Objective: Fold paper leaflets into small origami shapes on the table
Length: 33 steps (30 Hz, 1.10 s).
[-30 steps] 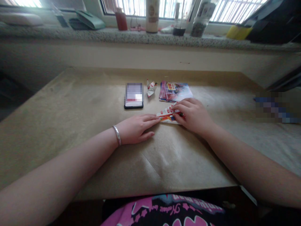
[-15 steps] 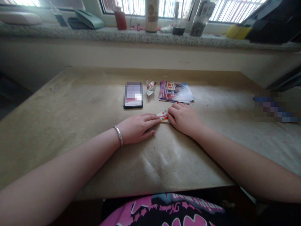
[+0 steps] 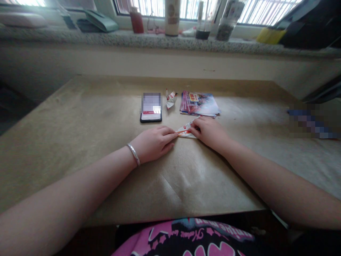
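A small folded piece of printed paper (image 3: 185,131), white with red and orange, lies on the brown paper-covered table (image 3: 80,135). My left hand (image 3: 154,142), with a silver bangle at the wrist, has its fingers curled and its fingertips pressed on the paper's left end. My right hand (image 3: 210,133) is closed over the paper's right part, fingers pinching its edge. Most of the paper is hidden under that hand.
A black phone (image 3: 151,107) lies beyond my hands. Next to it sits a small folded paper figure (image 3: 170,99) and a stack of printed leaflets (image 3: 199,104). Jars, a red cup (image 3: 137,22) and other items line the stone windowsill (image 3: 80,37).
My right hand slid left along the folded paper and covers more of it. My left fingers curled from flat to bent, still on the paper's left end.
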### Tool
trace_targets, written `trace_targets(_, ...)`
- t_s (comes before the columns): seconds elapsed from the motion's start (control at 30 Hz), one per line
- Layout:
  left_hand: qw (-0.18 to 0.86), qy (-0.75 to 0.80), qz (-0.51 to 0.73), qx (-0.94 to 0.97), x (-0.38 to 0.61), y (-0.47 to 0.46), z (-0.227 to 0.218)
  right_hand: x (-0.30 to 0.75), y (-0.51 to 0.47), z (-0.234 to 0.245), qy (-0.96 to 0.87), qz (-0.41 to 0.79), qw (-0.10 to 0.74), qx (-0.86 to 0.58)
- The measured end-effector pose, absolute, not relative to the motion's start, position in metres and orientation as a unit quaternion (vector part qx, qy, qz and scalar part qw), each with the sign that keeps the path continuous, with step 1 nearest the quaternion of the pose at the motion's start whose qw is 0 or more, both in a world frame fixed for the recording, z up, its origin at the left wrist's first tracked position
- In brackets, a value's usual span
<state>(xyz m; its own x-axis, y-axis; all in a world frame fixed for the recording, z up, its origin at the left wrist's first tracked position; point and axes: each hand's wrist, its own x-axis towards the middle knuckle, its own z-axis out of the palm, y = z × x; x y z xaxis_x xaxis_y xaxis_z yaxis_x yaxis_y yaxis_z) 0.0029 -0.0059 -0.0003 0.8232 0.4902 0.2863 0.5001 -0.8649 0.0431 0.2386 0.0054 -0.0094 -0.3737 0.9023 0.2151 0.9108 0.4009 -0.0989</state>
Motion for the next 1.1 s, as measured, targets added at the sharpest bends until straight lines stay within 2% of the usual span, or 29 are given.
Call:
trace_targets(0.17, 0.023, -0.252, -0.141, -0.957, 0.002, -0.004, -0.002, 0.237, 0.002, -0.006, -0.824, -0.038, 0.108, -0.554)
trace_targets(0.43, 0.027, -0.241, -0.141, -0.96, 0.001, -0.004, -0.001, 0.231, -0.013, 0.002, -0.846, -0.154, 0.07, -0.506)
trace_targets(0.83, 0.038, -0.237, -0.14, -0.961, 0.0, -0.002, -0.005, 0.208, 0.0, 0.006, -0.85, -0.056, 0.046, -0.522)
trace_targets(1.1, 0.045, -0.256, -0.147, -0.954, 0.001, -0.003, -0.004, 0.214, 0.006, 0.0, -0.855, -0.017, 0.07, -0.514)
